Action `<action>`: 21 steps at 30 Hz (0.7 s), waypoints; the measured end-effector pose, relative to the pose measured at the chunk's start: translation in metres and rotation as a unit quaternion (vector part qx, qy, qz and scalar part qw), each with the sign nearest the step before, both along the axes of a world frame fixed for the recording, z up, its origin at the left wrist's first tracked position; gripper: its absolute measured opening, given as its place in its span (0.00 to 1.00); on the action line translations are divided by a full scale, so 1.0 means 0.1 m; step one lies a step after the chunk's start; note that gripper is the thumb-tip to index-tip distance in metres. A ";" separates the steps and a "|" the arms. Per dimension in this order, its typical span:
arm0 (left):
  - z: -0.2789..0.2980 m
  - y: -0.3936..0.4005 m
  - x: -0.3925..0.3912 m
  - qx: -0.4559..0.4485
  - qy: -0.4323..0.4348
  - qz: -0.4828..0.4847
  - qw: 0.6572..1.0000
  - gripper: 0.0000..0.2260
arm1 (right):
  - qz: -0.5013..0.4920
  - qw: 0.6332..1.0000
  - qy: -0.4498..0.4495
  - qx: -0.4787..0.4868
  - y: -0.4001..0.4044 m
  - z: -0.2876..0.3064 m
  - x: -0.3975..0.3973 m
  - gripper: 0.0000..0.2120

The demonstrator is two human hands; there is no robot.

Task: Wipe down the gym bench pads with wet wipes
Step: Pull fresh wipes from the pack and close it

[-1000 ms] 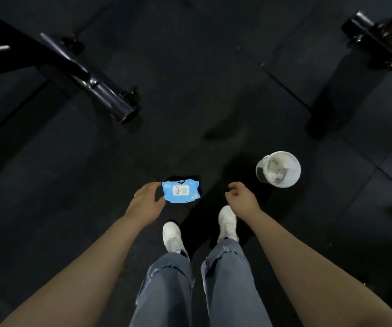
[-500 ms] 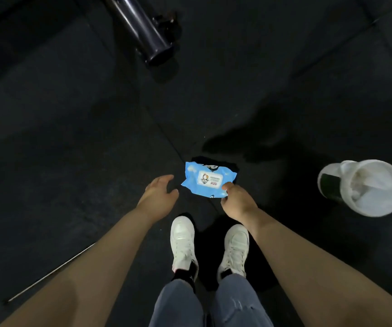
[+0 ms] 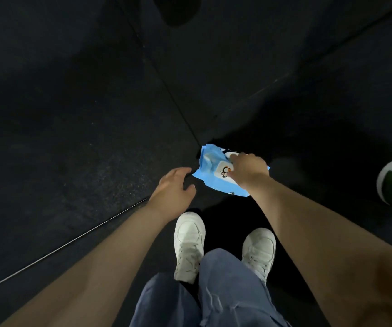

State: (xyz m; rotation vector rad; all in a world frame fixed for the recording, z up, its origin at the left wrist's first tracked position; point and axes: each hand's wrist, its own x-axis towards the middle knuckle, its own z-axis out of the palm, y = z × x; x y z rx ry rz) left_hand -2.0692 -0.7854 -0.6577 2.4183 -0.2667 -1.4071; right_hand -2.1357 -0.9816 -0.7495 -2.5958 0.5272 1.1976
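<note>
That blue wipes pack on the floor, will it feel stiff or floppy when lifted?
Probably floppy: the blue wipes pack already looks creased under the right hand. Its glossy film may be slightly slippery. It likely won't roll, lying flat.

On the dark floor (image 3: pixel 96 138), the right hand (image 3: pixel 247 171) lies atop a blue wipes pack (image 3: pixel 210 166), the left hand (image 3: pixel 173 187) open just beside the pack, white shoes (image 3: pixel 189 241) near it.

a dim gym floor: dark speckled rubber mats (image 3: pixel 77 142) laid in large tiles with seams running past the fingertips (image 3: pixel 185 171) of the left hand; a dark rounded equipment foot (image 3: pixel 181 8) far beyond them.
</note>
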 end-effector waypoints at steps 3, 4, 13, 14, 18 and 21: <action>0.10 0.03 -0.08 0.007 0.009 -0.008 1.000 0.23 | 0.003 0.998 0.050 0.043 0.13 0.13 0.01 0.13; 0.17 0.03 -0.10 0.011 0.011 -0.011 1.000 0.24 | -0.009 0.998 0.046 0.052 0.17 0.23 -0.05 0.12; 1.56 -0.34 -0.38 -0.015 0.015 -0.029 0.999 0.23 | -0.370 0.906 -0.058 0.197 -0.04 1.95 -0.71 0.13; 1.76 -0.43 -0.42 -0.029 0.010 -0.032 0.999 0.23 | -0.399 0.890 -0.071 0.208 -0.09 2.18 -0.78 0.13; 2.53 -0.75 -0.62 -0.094 -0.007 -0.035 0.995 0.22 | -0.513 0.811 -0.120 0.253 -0.25 3.14 -1.03 0.09; 3.17 -0.93 -0.79 -0.126 -0.018 -0.035 0.991 0.23 | -0.582 0.753 -0.169 0.256 -0.37 3.87 -1.20 0.08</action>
